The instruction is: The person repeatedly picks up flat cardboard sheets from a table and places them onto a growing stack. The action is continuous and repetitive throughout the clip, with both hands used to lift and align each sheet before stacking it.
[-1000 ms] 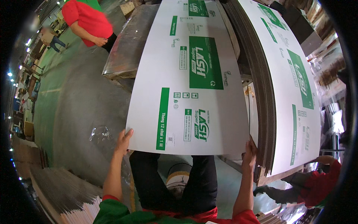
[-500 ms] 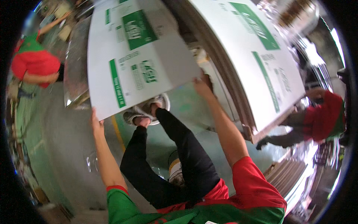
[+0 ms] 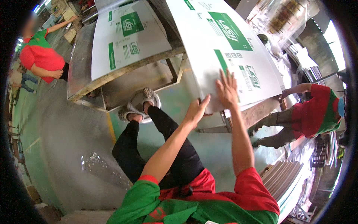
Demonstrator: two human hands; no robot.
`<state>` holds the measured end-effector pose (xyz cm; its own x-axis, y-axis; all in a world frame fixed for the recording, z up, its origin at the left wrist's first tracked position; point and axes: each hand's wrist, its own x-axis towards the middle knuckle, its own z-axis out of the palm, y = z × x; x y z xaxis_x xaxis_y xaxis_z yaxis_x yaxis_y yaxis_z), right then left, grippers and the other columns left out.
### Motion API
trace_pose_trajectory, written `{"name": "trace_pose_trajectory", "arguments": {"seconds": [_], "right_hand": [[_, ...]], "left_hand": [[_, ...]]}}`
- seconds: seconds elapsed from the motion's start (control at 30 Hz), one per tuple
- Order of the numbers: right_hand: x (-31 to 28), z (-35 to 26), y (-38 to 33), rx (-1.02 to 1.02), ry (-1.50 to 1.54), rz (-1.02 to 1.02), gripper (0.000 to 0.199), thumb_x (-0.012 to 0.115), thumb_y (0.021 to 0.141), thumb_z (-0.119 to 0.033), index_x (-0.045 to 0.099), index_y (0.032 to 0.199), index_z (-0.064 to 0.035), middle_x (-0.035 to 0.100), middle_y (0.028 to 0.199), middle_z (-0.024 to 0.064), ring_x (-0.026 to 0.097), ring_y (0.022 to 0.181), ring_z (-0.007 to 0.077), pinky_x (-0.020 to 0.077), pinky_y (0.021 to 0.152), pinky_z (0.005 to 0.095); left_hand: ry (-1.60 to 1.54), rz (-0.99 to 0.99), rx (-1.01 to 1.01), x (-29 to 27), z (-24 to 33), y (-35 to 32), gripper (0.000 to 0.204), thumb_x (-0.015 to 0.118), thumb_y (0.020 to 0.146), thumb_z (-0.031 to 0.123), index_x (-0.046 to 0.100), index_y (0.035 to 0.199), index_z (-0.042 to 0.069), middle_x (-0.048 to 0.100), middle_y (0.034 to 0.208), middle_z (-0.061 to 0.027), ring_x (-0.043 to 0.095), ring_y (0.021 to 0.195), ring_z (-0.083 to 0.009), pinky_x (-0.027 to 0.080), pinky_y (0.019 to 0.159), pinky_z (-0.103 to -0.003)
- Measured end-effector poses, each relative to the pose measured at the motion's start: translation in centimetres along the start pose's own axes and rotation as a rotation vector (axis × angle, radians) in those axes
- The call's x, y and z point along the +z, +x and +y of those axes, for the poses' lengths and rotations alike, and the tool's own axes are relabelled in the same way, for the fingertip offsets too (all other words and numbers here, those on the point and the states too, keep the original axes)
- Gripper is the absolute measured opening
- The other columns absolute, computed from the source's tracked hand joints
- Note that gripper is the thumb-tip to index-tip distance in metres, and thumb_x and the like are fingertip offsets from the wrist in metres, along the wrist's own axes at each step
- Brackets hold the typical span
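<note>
A large white printed cardboard sheet (image 3: 201, 48) with green panels lies to the right, over a wooden support. My left hand (image 3: 197, 111) grips its near left corner, thumb up at the edge and the other fingers partly hidden below. My right hand (image 3: 228, 91) rests flat on the sheet's top near the same edge, fingers spread. Ahead on the left, a similar white sheet (image 3: 149, 44) lies on a worn metal-framed table (image 3: 126, 70), apart from both hands.
A person in red and green (image 3: 317, 110) stands at the right, one hand by the sheet's far right corner. Another person (image 3: 43, 59) stands beyond the table at left. Stacked brown sheets (image 3: 285, 175) sit at lower right. My feet rest on a round stool base (image 3: 153, 108).
Both hands have left the left sheet, which now lies farther back on the table. They have moved right to the other sheet, my left hand crossing over my legs.
</note>
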<state>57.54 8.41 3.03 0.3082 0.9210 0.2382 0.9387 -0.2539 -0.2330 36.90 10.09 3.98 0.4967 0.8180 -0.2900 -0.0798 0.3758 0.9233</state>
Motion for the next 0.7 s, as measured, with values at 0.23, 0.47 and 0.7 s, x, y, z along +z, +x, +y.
{"name": "trace_pose_trajectory", "arguments": {"seconds": [0.23, 0.47, 0.7], "right_hand": [[-4.3, -5.9, 0.3, 0.154, 1.031, 0.306, 0.051, 0.046, 0.103, -0.033, 0.047, 0.144, -0.0031, 0.044, 0.149, 0.0182, 0.035, 0.14, 0.0308, 0.0249, 0.117, 0.0404], [-17.4, 11.2, -13.4, 0.478, 0.342, 0.932, 0.043, 0.066, 0.094, -0.028, 0.06, 0.121, 0.0048, 0.065, 0.113, 0.0174, 0.061, 0.1, 0.0297, 0.0495, 0.091, 0.0436], [-13.5, 5.2, -23.1, 0.799, 1.056, 0.337, 0.034, 0.063, 0.096, -0.025, 0.069, 0.114, 0.0034, 0.067, 0.089, 0.0055, 0.061, 0.081, 0.0177, 0.0506, 0.075, 0.0325]], "left_hand": [[0.129, 0.186, 0.123, -4.0, 6.1, -0.4, 0.045, 0.065, 0.094, 0.037, 0.068, 0.096, -0.009, 0.071, 0.081, -0.0149, 0.066, 0.063, -0.0202, 0.057, 0.047, -0.034], [0.197, 0.283, 0.25, -9.6, 13.5, -15.1, 0.048, 0.057, 0.096, 0.041, 0.065, 0.096, -0.005, 0.066, 0.072, -0.0115, 0.06, 0.051, -0.0181, 0.047, 0.047, -0.03], [0.094, 0.55, 0.141, -17.2, 6.6, -32.6, 0.035, 0.062, 0.096, 0.032, 0.064, 0.094, -0.003, 0.064, 0.075, -0.0097, 0.061, 0.056, -0.0193, 0.049, 0.047, -0.034]]}}
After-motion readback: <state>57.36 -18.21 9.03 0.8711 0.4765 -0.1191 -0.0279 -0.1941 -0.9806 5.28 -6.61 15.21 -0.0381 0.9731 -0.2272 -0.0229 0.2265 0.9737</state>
